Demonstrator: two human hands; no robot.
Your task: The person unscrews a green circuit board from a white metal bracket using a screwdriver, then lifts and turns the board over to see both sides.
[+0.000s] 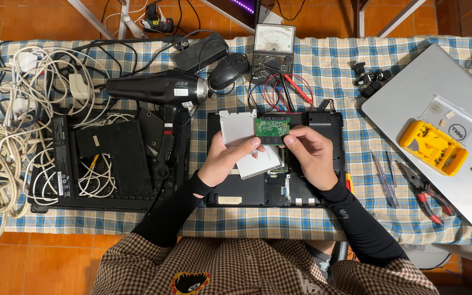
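I held a small green circuit board (272, 128) up between my two hands, over the open black laptop base (323, 164) on the table with the blue checked cloth (323, 65). My left hand (226, 158) pinched the left edge of the board with thumb and fingers pressed together. The same hand also held a flat silver metal cover (237, 127), which stood up just behind my fingers. My right hand (311, 155) pinched the right edge of the board, fingers pressed tight on it.

Under my left hand lay a second flat silver plate (260, 162), resting on the laptop base. So the silver case looked already taken apart, and the green board was out of it. The laptop base was open too, with its inner parts showing below my hands. Nothing looked put back yet, I thought.

Far to the left of my left hand lay a big black hair dryer (157, 88) and a heap of white cables (1, 136). Up past my hands sat a black meter with red and black leads (272, 52). Far to the right of my right hand lay a yellow box of small bits (434, 147) on a closed silver laptop (411, 98), with red-handled pliers (427, 194) near it.
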